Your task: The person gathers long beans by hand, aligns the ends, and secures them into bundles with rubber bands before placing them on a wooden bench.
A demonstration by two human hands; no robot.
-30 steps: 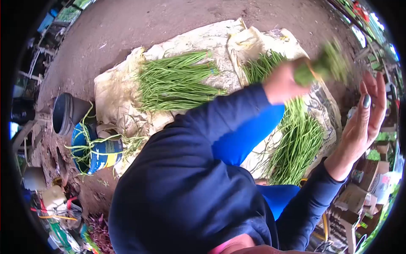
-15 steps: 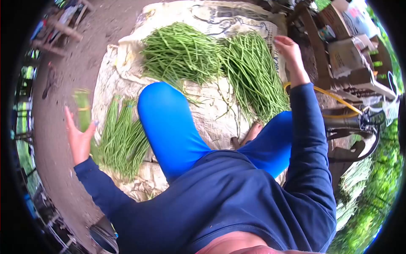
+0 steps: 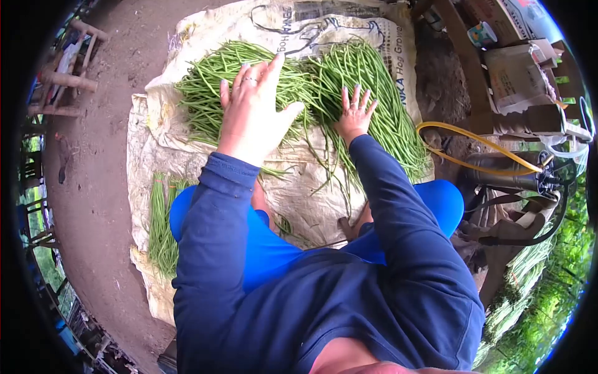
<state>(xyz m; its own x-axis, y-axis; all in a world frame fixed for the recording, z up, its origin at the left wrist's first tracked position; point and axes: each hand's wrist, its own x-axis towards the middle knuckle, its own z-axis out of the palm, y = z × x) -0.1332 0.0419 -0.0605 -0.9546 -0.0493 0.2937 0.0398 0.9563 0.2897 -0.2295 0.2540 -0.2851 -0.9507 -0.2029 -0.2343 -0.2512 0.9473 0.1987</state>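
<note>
My left hand is open over the left pile of green long beans, its fingers spread and nothing held. My right hand lies open on the right pile of long beans, fingers apart and pointing away from me. Both piles rest side by side on a pale woven sack spread on the ground. By my left knee lie bundles of long beans, partly hidden behind my leg and sleeve.
Bare dirt runs along the left, with a wooden frame at the upper left. A yellow hose loops from a metal tank at right. Cardboard boxes stand on a wooden bench above it.
My left hand has swung right, away from the bundles at the left, to above the left pile. My right hand has come inward and down onto the right pile. The view has shifted slightly.
</note>
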